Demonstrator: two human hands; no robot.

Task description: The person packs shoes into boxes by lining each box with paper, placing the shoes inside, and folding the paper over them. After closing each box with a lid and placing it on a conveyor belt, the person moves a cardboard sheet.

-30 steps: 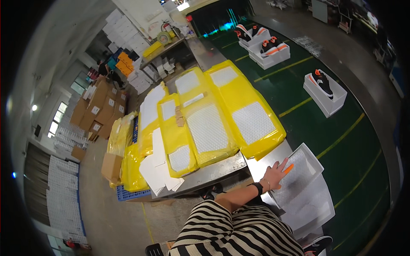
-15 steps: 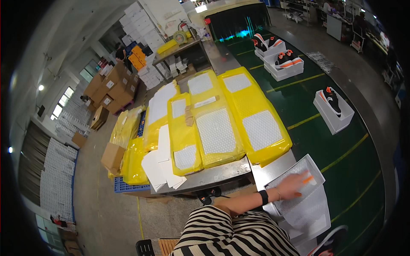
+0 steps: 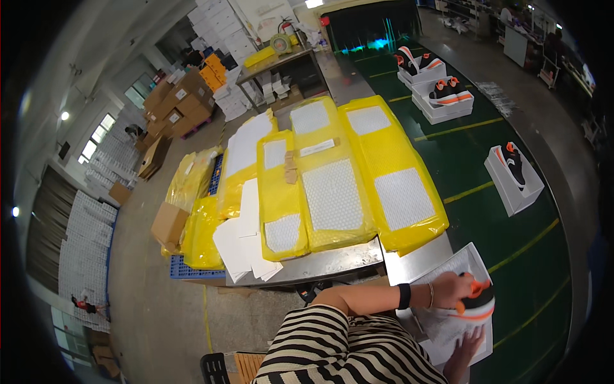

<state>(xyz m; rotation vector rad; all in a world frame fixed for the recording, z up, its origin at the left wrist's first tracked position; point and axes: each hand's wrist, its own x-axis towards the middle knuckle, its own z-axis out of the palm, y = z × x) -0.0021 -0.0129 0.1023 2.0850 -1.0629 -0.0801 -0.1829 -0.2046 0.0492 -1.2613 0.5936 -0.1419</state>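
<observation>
Warehouse floor is stretching out around you, green with yellow lines, and a metal table (image 3: 332, 259) is sitting right in front of you, loaded with yellow plastic-wrapped bundles (image 3: 358, 173) and a few loose white sheets (image 3: 246, 240) at its near left corner. You're leaning down to the lower right, where an open white shoebox (image 3: 457, 301) is resting just past the table's corner. Your left hand (image 3: 451, 289), with a black watch and a thin bracelet on the wrist, is gripping a black shoe with orange trim (image 3: 476, 306), fingers wrapped over its top, and the shoe is sitting on the white paper inside that box. Your right hand (image 3: 465, 352) is coming up from below, fingers spread and touching the box's near edge, holding nothing. Further out on the green floor, more open white boxes with shoes (image 3: 515, 179) are lying well apart from you. Cardboard cartons (image 3: 176, 99) are piling up along the far left.
</observation>
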